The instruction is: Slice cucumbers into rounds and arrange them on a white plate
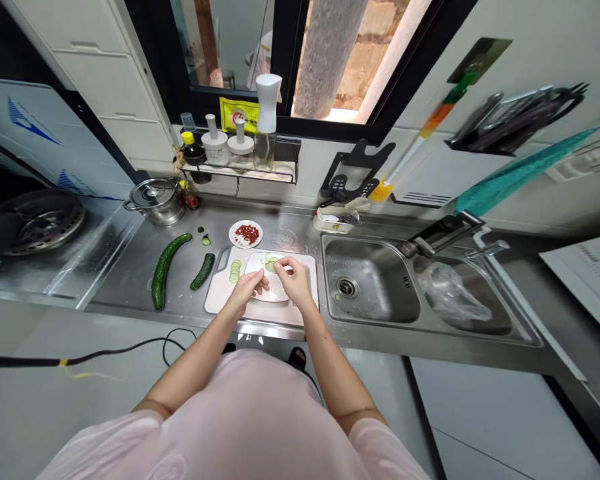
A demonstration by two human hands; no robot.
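My right hand [294,280] is over a white plate [267,293], thumb and fingertips pinched on a pale green cucumber slice [271,267]. My left hand [249,288] hovers at the plate's left side with its fingers curled together; anything between them is too small to make out. More thin cucumber pieces lie toward the plate's far edge. The plate rests on a white cutting board [225,297], where a short row of overlapping cucumber slices [235,270] lies left of it. Left of the board are a cut cucumber piece [203,272] and a long whole cucumber [167,270].
Behind the board sits a small dish of chopped red pieces [247,234]. Cucumber ends [206,239] lie on the steel counter near a lidded pot [156,200]. A double sink [370,280] is at right, with a plastic bag [450,293] in its far basin. Jars stand on a wall rack [275,172].
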